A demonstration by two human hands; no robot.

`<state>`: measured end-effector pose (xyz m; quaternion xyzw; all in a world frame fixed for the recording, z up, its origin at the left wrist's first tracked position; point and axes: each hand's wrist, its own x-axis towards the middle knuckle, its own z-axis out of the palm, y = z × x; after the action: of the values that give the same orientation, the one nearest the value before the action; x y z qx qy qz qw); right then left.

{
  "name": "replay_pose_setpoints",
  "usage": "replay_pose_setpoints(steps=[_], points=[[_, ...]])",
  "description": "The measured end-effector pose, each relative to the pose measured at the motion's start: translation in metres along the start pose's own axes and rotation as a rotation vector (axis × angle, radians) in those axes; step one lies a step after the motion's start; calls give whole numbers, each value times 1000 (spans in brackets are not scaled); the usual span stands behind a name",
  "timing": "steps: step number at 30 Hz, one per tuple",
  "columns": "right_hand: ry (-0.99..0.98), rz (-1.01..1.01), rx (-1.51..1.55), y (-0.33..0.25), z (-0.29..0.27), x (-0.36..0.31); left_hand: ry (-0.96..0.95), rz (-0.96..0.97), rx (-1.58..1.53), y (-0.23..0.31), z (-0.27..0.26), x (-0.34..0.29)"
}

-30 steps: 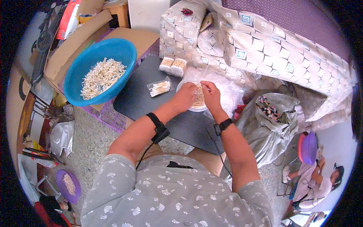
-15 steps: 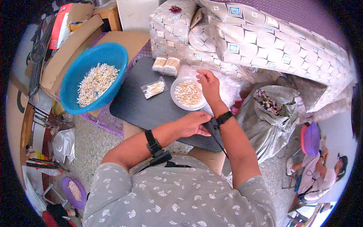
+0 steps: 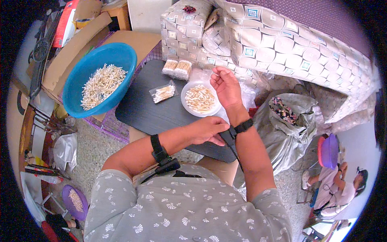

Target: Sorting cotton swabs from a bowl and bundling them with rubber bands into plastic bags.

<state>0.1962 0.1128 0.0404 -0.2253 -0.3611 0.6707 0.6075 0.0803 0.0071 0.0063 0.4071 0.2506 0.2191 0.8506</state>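
My left hand is closed at my right wrist, its fingers pinching the small black device on the black wrist strap. A black cable runs down from that device along the forearm. My right hand is raised palm up, fingers loosely bent and apart, with nothing in it. It hovers just right of a white bowl full of cotton swabs. Left of the bowl lies a small clear bag of cotton swabs. Two bundled packs of swabs stand behind, on the dark table.
A large blue basin of loose swabs stands on the left, beside cardboard. Clear plastic bags lie beyond my right hand. A grey sack stands to the right, below a patterned sofa. Another person sits far right.
My right hand has turned its palm upward and its fingers have loosened. My left hand stays at the right wrist, shifted slightly right. The view has tilted a little.
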Motion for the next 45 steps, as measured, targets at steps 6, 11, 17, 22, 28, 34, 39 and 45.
replay_pose_setpoints(steps=[6, 11, 17, 22, 28, 34, 39, 45], points=[[13, -69, -142, -9, 5, -3, -22, 44, -37, 6, 9, -6], [5, -116, -138, -20, 11, -6, -46, 8, -184, 0, -4, -12], [-12, -137, -297, -16, 7, -12, 162, 178, 364, -5, -41, -9], [-84, -150, -598, 2, -3, -16, 647, 696, 1263, 11, -91, 0], [-10, -408, -1234, 27, -33, -19, 640, 675, 1290, 23, -93, 4], [-156, -645, -1482, 36, -35, -20, 616, 703, 1334, 13, -99, 17], [-145, -618, -1509, 46, -47, -21, 653, 820, 1426, 18, -107, 27], [-167, -567, -1574, 54, -61, -21, 651, 787, 1575, 16, -122, 42]])
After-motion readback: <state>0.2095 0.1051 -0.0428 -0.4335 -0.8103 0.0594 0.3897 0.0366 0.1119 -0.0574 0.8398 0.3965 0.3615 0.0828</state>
